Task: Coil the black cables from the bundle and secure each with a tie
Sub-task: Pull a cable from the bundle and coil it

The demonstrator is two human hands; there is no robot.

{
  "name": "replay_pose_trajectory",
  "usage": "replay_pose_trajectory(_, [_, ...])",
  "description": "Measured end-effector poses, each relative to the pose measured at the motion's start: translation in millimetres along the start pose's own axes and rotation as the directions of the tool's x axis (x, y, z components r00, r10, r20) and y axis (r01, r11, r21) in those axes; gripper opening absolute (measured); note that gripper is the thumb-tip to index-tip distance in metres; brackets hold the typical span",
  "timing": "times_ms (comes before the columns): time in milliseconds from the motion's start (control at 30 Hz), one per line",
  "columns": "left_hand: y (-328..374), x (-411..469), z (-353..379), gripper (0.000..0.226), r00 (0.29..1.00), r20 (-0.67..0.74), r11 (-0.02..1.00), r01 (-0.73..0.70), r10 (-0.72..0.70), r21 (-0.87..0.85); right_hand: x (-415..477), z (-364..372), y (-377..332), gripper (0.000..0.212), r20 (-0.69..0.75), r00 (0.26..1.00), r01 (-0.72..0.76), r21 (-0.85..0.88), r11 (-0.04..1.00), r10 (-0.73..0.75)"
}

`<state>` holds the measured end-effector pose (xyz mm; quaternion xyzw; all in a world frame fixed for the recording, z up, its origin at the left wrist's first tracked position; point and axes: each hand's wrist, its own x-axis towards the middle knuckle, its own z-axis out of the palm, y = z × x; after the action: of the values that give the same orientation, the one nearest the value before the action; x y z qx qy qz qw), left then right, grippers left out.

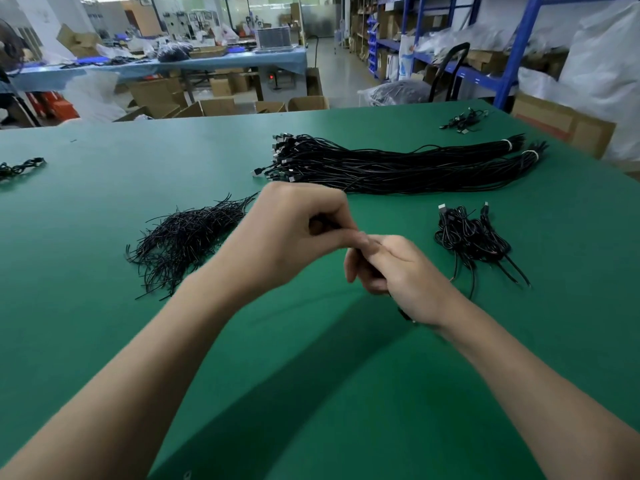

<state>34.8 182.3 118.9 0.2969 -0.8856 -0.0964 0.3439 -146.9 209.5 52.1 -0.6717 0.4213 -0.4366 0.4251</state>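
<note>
Item 1. Green table [104, 209]: work surface, runs the full width of the view.

Item 2. Left hand [298, 233]: raised above the table centre, fingers curled, thumb and forefinger pinching a dark strand [323, 224]. Whether this is cable or tie cannot be told, as little of it shows.

Item 3. Right hand [394, 271]: just beside the left hand, thumb tips touching, fingers clenched round a black cable [404, 314]. Most of the cable is hidden in the fist, with a short black end showing below the heel of the hand.

Item 4. Bundle [398, 166]: long black cables lying flat on the table beyond the hands. The plug ends fan out at its left. The right end is bound in two places by white bands [507, 144].

Item 5. Tie pile [183, 240]: loose heap of thin black ties on the table, left of the hands and near the left forearm.

Item 6. Coiled cables [472, 239]: small heap of wound black cables on the table, right of the right hand and apart from it, with plugs uppermost.

Item 7. Further cables: a small cluster [464, 121] near the far right table edge and another [20, 167] at the left edge.

Item 8. Background: cardboard boxes [221, 107] on the floor beyond the table, blue shelving [519, 46] at right
</note>
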Motion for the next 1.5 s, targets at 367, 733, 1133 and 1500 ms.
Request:
replay_pose_trajectory(367, [-27.7, -6.7, 55.7, 0.023, 0.956, -0.002, 0.694, 0.210, -0.292, -0.689, -13.3, 5.5, -23.5, 0.031, 0.191, 0.979, -0.062, 0.631, 0.774, -0.077])
replay_pose_trajectory(733, [0.3, -30.9, 81.7, 0.036, 0.940, 0.184, 0.913, 0.326, -0.286, -0.245, 9.5, -2.3, -22.4, 0.033, -0.301, 0.951, 0.143, 0.218, 0.965, -0.073])
replay_pose_trajectory(1133, [5.2, -9.5, 6.7, 0.007, 0.990, 0.141, 0.998, -0.018, 0.011, 0.052, 4.4, 1.1, 2.2, 0.044, -0.003, 1.000, -0.008, -0.014, 1.000, 0.008])
replay_pose_trajectory(1500, [-32.0, -7.0, 33.3, 0.013, 0.995, 0.093, 0.996, -0.029, 0.037, -0.083, -2.9, -8.2, 3.4, 0.040, 0.277, 0.942, -0.271, 0.299, 0.915, 0.189])
